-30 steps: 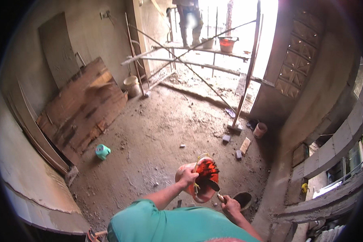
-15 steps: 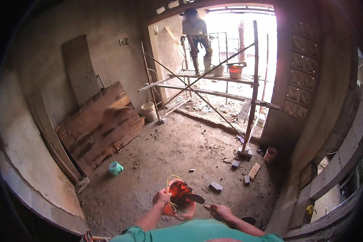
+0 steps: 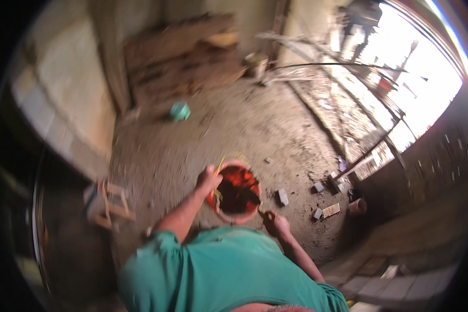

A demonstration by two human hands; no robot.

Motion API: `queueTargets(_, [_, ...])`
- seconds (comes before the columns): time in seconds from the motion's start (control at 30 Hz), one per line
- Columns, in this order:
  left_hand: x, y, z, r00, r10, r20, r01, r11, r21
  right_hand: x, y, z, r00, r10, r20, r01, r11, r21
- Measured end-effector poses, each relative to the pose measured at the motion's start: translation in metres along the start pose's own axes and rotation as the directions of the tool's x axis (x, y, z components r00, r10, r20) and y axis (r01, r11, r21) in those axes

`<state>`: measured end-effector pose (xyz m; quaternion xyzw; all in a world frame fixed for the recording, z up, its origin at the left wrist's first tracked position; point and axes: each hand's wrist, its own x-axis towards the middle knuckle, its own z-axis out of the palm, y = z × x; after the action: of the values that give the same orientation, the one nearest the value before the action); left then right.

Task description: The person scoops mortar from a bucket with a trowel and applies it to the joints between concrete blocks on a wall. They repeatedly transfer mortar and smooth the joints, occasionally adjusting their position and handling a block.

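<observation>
An orange bucket [image 3: 236,191] hangs in front of my body, its mouth facing up at me, dark inside. My left hand [image 3: 209,179] is closed on its rim at the left side, near a yellowish handle loop. My right hand [image 3: 275,224] sits just right of the bucket and below it, fingers curled around a small dark thing that the blur keeps me from naming. My green shirt fills the bottom of the view.
Dirt floor with several small brick pieces [image 3: 283,196] to the right. A small teal container [image 3: 180,111] lies near leaning wooden boards [image 3: 182,62]. A wooden stool [image 3: 111,204] stands at left. Scaffold poles [image 3: 317,65] and a person [image 3: 360,20] are by the bright opening.
The view has swung and tilted sharply with motion blur. The bucket's mouth faces me now, and it sits higher in the picture. Both hands keep the same places around it.
</observation>
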<state>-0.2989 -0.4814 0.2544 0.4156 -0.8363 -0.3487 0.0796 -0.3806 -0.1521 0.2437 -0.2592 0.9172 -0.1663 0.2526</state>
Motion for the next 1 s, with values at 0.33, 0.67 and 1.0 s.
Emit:
queueTargets(0.33, [0.007, -0.095, -0.023, 0.97, 0.222, -0.095, -0.236, 0.958, -0.166, 0.122, -0.089, 0.063, 0.772, -0.514, 0.374, 0.63, 0.697, -0.342])
queueTargets(0.67, [0.012, -0.203, -0.068, 0.961, -0.257, -0.098, 0.177, 0.852, -0.493, 0.236, -0.23, 0.17, 0.751, -0.115, 0.651, 0.204, 0.977, -0.063])
queueTargets(1.0, [-0.006, -0.262, -0.121, 0.711, -0.665, -0.227, 0.159, 0.467, -0.87, 0.345, -0.32, 0.244, 0.425, -0.45, 0.785, 0.421, 0.866, 0.269])
